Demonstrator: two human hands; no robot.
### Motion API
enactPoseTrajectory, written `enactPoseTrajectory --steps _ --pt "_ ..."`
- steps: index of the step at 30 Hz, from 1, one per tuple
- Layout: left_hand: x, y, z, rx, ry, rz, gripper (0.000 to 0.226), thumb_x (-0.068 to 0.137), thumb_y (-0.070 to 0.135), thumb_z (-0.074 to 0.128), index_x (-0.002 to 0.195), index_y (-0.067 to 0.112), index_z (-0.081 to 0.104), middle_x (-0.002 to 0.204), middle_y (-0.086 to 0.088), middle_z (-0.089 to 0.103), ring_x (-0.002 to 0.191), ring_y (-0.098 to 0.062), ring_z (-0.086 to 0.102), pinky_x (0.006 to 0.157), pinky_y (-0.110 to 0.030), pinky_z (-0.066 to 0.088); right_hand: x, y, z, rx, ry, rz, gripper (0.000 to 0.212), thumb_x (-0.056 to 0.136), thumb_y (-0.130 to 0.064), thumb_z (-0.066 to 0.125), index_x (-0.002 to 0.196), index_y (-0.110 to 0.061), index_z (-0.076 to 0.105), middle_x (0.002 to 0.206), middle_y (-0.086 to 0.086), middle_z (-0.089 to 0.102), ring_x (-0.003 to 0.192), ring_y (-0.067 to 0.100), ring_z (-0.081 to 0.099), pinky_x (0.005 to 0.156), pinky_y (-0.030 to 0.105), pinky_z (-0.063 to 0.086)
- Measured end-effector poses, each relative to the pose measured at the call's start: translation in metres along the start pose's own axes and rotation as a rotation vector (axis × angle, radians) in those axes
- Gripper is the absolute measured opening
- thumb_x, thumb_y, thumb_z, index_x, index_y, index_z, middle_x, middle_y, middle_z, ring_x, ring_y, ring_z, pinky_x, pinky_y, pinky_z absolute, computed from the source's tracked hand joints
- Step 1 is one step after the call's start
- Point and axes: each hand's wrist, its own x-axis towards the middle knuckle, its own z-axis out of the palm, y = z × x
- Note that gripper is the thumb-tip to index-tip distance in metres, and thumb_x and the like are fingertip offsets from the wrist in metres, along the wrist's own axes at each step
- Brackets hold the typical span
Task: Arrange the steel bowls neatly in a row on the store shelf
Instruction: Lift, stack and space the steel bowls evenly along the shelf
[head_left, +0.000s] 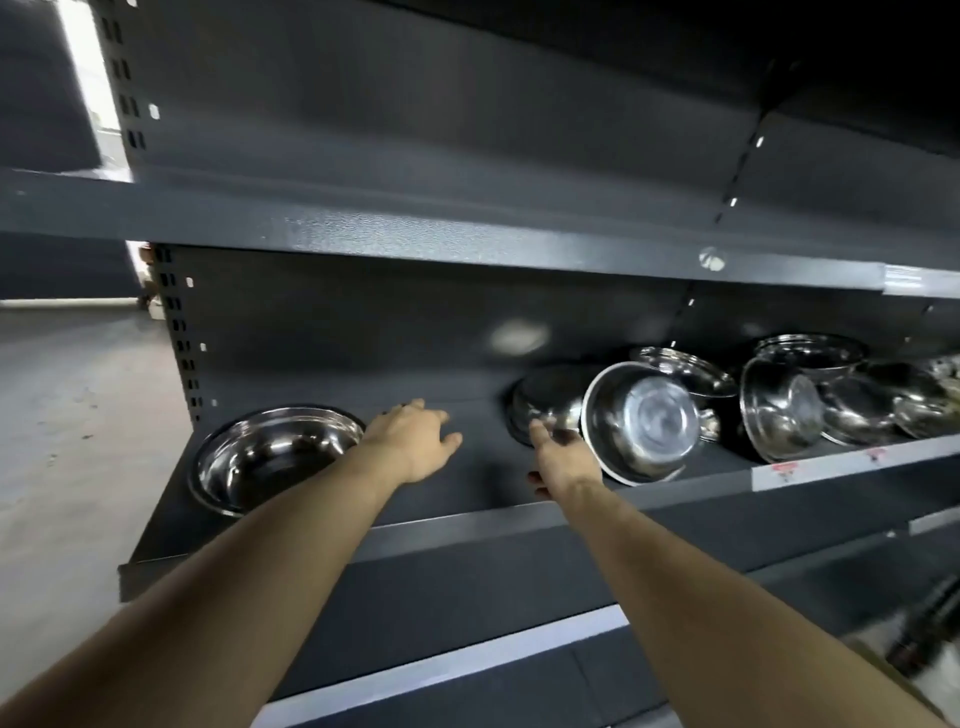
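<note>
A single head-worn wide-angle camera looks forward and slightly down, tilted so the dark shelf (519, 483) slopes up toward 3 o'clock. It stands close, within arm's reach: both forearms enter from 6 o'clock and stretch to the picture's middle. The floor (78, 415) shows at 9 o'clock, and an upper shelf (415, 228) crosses overhead.

The dark metal shelf (467, 483) carries one steel bowl (275, 457) sitting upright at its left end, well apart from the rest. To the right, a jumble of bowls (831, 395) crowds together, one tilted bowl (644, 421) standing on its rim, mouth facing forward. Bare shelf lies between.
</note>
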Motion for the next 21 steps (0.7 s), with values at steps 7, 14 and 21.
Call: enactPoseTrajectory --steps 7,14,21 --pt "0.012 0.059 0.013 -0.02 -0.047 0.118 0.054 0.1 0.051 0.038 0.148 0.026 0.042 0.158 -0.006 0.034 0.143 -0.027 0.036 0.114 -0.041 0.033 0.012 0.013 -0.051 0.018 0.085 0.015 0.052 0.095 -0.049 0.056 0.132 -0.013 0.053 0.092 0.002 0.066 0.084 0.03 0.073 0.058 0.031 0.057" --pt "0.032 0.122 0.021 -0.015 -0.037 0.151 0.047 0.099 0.049 0.039 0.139 0.028 0.052 0.142 0.001 0.05 0.131 -0.024 0.048 0.103 -0.039 0.043 0.052 0.025 -0.113 -0.001 0.122 0.044 0.069 0.096 -0.05 0.053 0.152 -0.013 0.036 0.129 0.011 0.057 0.096 0.03 0.068 0.059 0.032 0.057" --pt "0.062 0.186 0.034 -0.044 -0.009 0.079 0.046 0.098 0.049 0.041 0.136 0.025 0.052 0.137 -0.003 0.053 0.126 -0.027 0.051 0.099 -0.039 0.044 0.104 0.043 -0.173 -0.027 0.095 0.028 0.074 0.094 -0.053 0.054 0.149 -0.007 0.039 0.139 0.016 0.058 0.124 0.038 0.059 0.106 0.05 0.048"
